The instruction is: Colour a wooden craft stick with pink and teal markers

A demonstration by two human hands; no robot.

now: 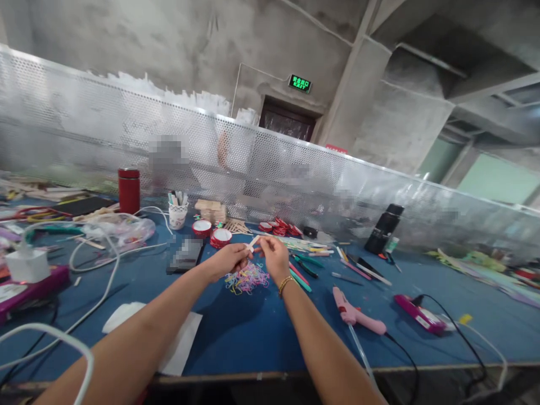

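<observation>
My left hand (230, 261) and my right hand (273, 254) meet above the blue table, fingers closed in a pinch. Between them is a short pale flat stick (253, 242), which looks like a wooden craft stick; its lower end is hidden by the fingers. Right under the hands lies a loose pile of small colourful rubber bands (247, 279). Beyond the left hand stand red-and-white tape rolls (220, 238) and a fan of wooden sticks (237, 226). Teal-handled pliers (307, 263) and pens (298, 277) lie to the right of my right hand.
A pink glue gun (358, 316) and a purple power strip (418, 313) with cords lie on the right. A phone (185, 256), paper cup (178, 215), red flask (129, 191) and white cables are on the left. A black bottle (383, 229) stands before the perforated metal screen (287, 169).
</observation>
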